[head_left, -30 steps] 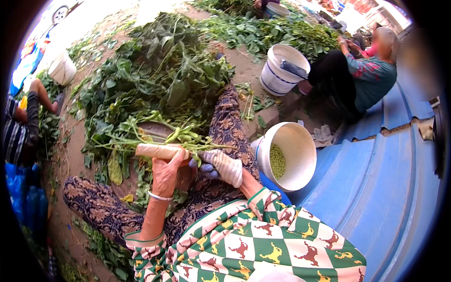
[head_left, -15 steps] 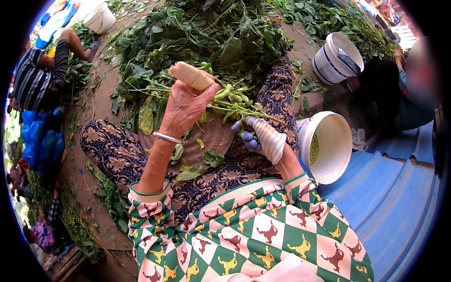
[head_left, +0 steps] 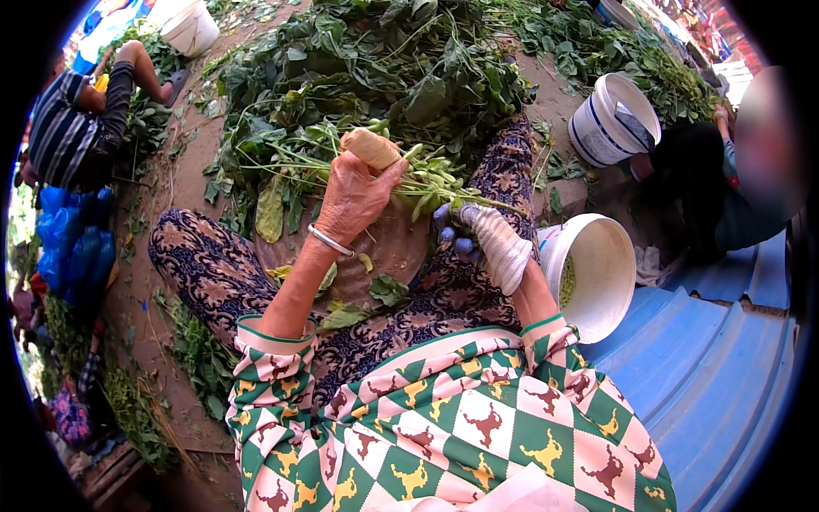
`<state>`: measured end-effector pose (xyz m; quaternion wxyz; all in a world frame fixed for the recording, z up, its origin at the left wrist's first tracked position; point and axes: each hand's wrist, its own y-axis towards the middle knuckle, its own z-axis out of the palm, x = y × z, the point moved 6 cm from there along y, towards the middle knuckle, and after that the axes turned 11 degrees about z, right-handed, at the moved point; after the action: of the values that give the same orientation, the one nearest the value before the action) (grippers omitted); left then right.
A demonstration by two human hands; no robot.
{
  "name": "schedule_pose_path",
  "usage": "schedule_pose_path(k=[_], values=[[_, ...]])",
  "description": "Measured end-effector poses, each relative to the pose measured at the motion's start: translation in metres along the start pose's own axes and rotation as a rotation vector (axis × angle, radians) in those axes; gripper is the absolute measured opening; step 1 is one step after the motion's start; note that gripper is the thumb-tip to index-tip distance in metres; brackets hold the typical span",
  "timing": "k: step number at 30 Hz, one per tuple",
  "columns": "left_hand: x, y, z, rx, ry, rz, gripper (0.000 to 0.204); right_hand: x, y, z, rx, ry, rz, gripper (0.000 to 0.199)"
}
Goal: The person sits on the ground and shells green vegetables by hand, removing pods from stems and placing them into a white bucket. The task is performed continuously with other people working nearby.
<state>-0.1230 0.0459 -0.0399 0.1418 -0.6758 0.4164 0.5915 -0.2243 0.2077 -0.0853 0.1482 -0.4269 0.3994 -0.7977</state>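
My left hand (head_left: 354,194), bare with a silver bangle, is closed about the stems of a leafy bean plant (head_left: 433,176). Green pods hang from the plant beside my thumb. A beige cylinder (head_left: 372,148) lies along the top of this hand; whether it is a finger wrap or a loose roll I cannot tell. In a glove with blue fingertips and a pale knitted cuff, my right hand (head_left: 478,239) grips the stalk's bare end. Its fingertips are partly hidden. Below both hands, a round brown surface (head_left: 397,247) between my legs carries loose leaves (head_left: 390,290) and a pod.
A large heap of leafy plants (head_left: 358,68) rises ahead of me. By my right knee a tilted white bucket (head_left: 610,277) holds green beans; another white bucket (head_left: 597,128) stands farther off. Blue corrugated sheeting (head_left: 699,358) lies at right. People sit at both sides.
My left hand has shifted to the right and slightly down, toward my right hand. The bean plant's stalk end has moved a little to the right.
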Motion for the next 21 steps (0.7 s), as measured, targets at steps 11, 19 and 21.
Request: schedule_pose_path(k=[11,19,21], values=[[-0.012,-0.031,0.016,0.084,-0.290,0.057,0.014,0.014,-0.008,-0.022,-0.066,0.064,-0.078,0.025],[-0.010,-0.028,0.015,0.058,-0.249,0.035,0.012,-0.008,-0.033,-0.033,-0.033,-0.061,-0.031,0.033],[-0.009,-0.028,0.011,0.056,-0.219,0.029,0.012,-0.008,-0.039,-0.027,0.091,-0.191,0.031,0.035]])
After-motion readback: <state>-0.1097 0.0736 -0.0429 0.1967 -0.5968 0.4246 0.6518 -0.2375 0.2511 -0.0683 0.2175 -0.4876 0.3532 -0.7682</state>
